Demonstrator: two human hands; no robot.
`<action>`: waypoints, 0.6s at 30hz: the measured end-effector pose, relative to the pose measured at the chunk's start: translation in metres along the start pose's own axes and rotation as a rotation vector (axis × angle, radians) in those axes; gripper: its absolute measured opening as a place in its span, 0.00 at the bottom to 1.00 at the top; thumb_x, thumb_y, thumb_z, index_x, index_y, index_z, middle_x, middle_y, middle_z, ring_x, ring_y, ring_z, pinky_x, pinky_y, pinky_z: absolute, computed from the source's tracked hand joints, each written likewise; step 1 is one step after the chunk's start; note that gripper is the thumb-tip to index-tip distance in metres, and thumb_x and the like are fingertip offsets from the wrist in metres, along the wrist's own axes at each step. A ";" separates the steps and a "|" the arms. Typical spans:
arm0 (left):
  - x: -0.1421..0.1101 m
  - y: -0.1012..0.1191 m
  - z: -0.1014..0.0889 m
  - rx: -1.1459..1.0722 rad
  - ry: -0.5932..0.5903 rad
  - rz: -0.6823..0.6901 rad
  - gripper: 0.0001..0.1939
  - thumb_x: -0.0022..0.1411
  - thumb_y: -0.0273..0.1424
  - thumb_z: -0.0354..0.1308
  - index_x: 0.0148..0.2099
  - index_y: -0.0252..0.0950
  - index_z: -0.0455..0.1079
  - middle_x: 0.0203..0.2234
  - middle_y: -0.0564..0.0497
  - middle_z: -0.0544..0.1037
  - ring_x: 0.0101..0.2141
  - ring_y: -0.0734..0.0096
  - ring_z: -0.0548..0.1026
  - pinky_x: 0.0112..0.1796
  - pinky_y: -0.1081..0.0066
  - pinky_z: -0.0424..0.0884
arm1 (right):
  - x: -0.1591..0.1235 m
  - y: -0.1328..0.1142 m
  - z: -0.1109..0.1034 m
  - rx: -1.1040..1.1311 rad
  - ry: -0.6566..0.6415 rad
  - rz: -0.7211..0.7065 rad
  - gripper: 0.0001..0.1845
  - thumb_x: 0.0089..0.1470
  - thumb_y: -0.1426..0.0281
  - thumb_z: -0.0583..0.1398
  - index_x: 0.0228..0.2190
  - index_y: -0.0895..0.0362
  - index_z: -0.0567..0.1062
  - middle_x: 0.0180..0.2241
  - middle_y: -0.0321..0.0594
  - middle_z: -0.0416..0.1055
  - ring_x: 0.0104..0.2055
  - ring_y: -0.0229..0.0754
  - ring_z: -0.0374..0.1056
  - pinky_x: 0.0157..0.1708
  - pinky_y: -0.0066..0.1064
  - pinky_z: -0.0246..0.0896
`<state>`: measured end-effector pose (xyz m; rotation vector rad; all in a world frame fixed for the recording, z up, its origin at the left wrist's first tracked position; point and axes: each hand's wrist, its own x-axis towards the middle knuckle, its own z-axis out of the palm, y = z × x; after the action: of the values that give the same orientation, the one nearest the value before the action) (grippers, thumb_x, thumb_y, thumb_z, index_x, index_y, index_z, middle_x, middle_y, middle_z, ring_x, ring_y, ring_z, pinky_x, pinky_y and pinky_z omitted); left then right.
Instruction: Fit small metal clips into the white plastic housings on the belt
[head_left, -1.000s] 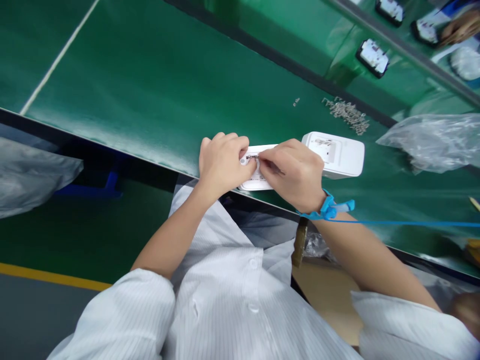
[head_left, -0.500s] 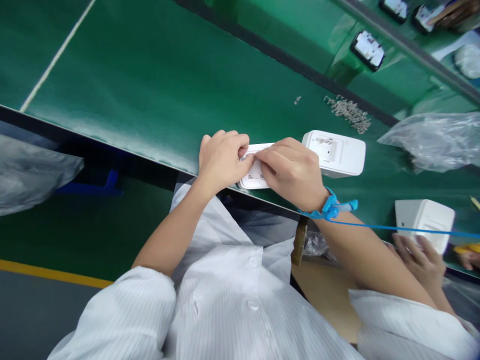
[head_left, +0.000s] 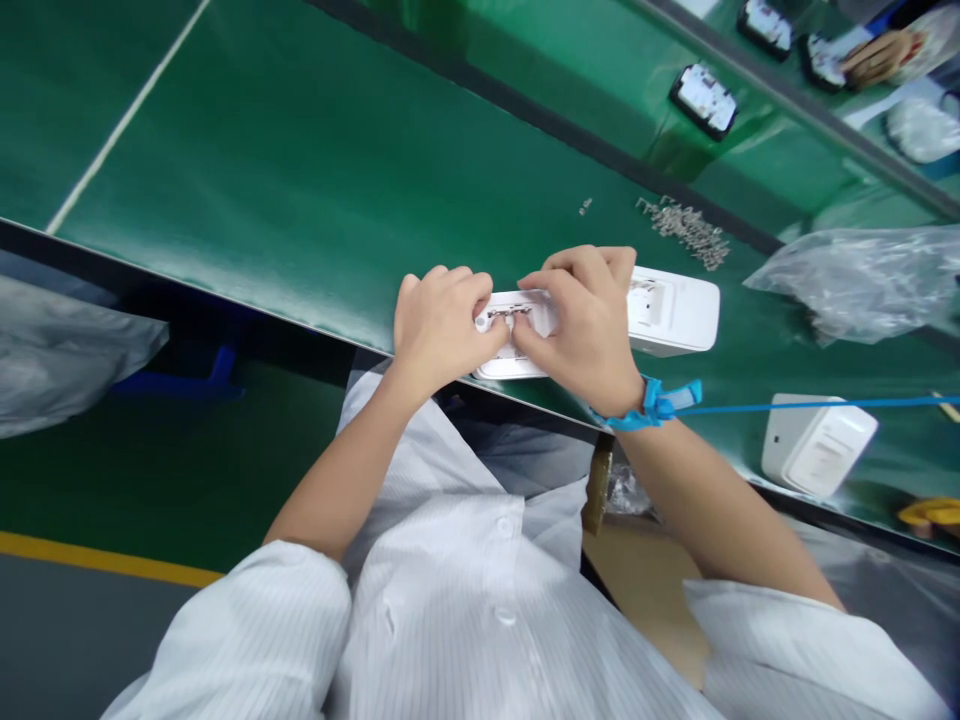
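A white plastic housing (head_left: 513, 368) lies at the table's near edge with its recess facing up. Small metal contacts (head_left: 519, 312) show along the far side of the recess. My left hand (head_left: 446, 325) grips the left end, thumb pressed into the recess and fingers curled at the far side. From the right, my right hand (head_left: 589, 325) holds the same housing, its thumb tip close to the left thumb and its fingers bent over the far edge. A blue strap (head_left: 651, 404) rings my right wrist. Just behind that hand stands a second white housing (head_left: 679, 310), partly covered.
A pile of small metal pieces (head_left: 686, 230) lies beyond the housings, with a few loose ones (head_left: 585, 206) to its left. Clear plastic bags (head_left: 862, 280) and another white housing (head_left: 817, 445) sit to the right. A blue cord (head_left: 795, 406) runs from the wrist strap.
My right hand has gone from a fingertip pinch over the recess to a spread grip with its thumb inside. A co-worker's hand has left the housing at right, which now sits tilted differently.
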<state>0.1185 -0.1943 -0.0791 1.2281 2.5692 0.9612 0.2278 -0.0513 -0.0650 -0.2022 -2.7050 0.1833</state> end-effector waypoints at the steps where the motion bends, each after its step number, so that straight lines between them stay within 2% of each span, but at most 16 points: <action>1: 0.000 0.000 0.001 0.007 0.009 0.001 0.09 0.59 0.33 0.58 0.28 0.38 0.64 0.26 0.50 0.70 0.36 0.61 0.69 0.38 0.61 0.56 | 0.000 -0.001 0.000 -0.011 -0.006 0.009 0.11 0.56 0.67 0.60 0.42 0.53 0.72 0.44 0.45 0.66 0.51 0.57 0.59 0.52 0.55 0.55; 10: 0.004 0.000 -0.003 0.011 -0.039 0.044 0.09 0.59 0.33 0.57 0.27 0.38 0.63 0.26 0.51 0.70 0.34 0.63 0.69 0.37 0.62 0.54 | -0.002 -0.009 -0.004 -0.088 -0.029 0.125 0.11 0.56 0.63 0.61 0.41 0.53 0.72 0.45 0.46 0.65 0.52 0.59 0.55 0.52 0.57 0.52; 18: 0.012 -0.001 -0.010 0.011 -0.135 0.040 0.09 0.55 0.34 0.58 0.26 0.38 0.64 0.23 0.52 0.70 0.32 0.64 0.69 0.37 0.62 0.55 | 0.002 -0.008 -0.012 -0.022 -0.105 0.106 0.14 0.55 0.65 0.60 0.44 0.52 0.72 0.47 0.44 0.64 0.53 0.59 0.54 0.52 0.56 0.52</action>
<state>0.1061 -0.1912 -0.0701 1.3046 2.4587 0.8413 0.2303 -0.0576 -0.0518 -0.3515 -2.8032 0.2006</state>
